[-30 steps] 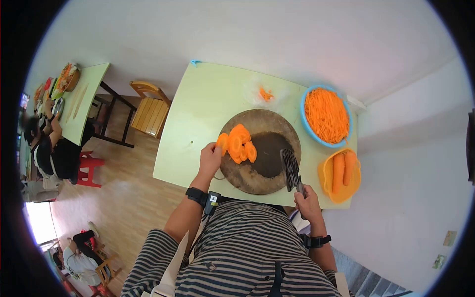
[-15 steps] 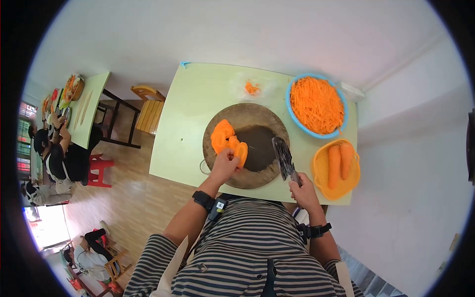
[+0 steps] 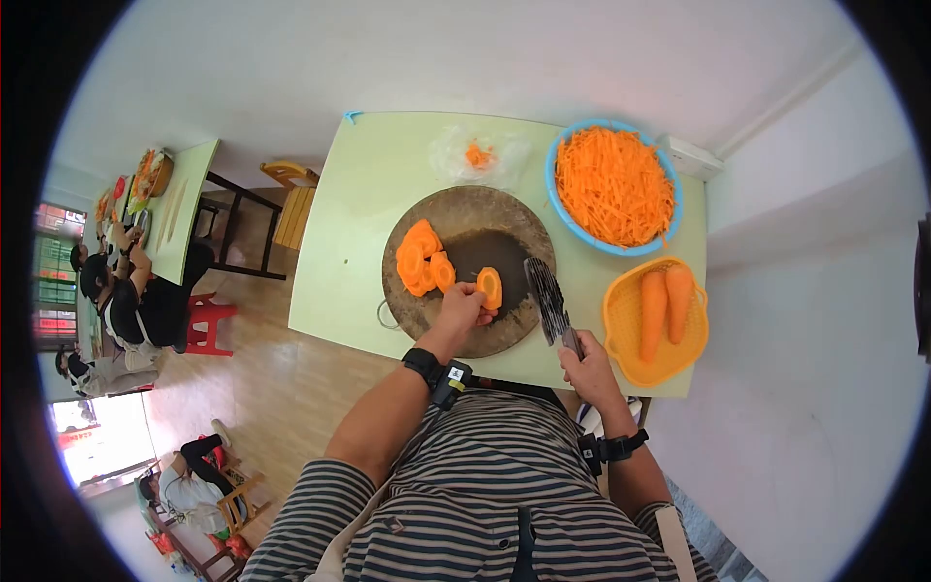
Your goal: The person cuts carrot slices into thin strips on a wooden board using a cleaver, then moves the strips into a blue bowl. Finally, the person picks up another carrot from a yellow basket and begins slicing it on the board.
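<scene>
My left hand [image 3: 467,308] pinches an oval carrot slice [image 3: 490,288] above the middle of a round wooden chopping board [image 3: 407,218]. Left of it, a pile of carrot slices [image 3: 417,260] lies on the board. My right hand [image 3: 590,372] is closed round the handle of a cleaver [image 3: 549,301]. Its broad blade, marked with dark streaks, points away from me over the board's right edge. The two hands are apart, and the blade does not touch the slice.
A blue basin [image 3: 551,184] full of shredded carrot stands at the back right. Nearer, a yellow basket [image 3: 621,335] holds two whole carrots [image 3: 665,308]. A plastic bag [image 3: 451,155] with carrot bits lies behind the board. People [image 3: 116,301] sit at another table on the left.
My left hand has moved right with one carrot slice, away from the pile. The cleaver stays in my right hand near the board's right edge. The view has shifted slightly.
</scene>
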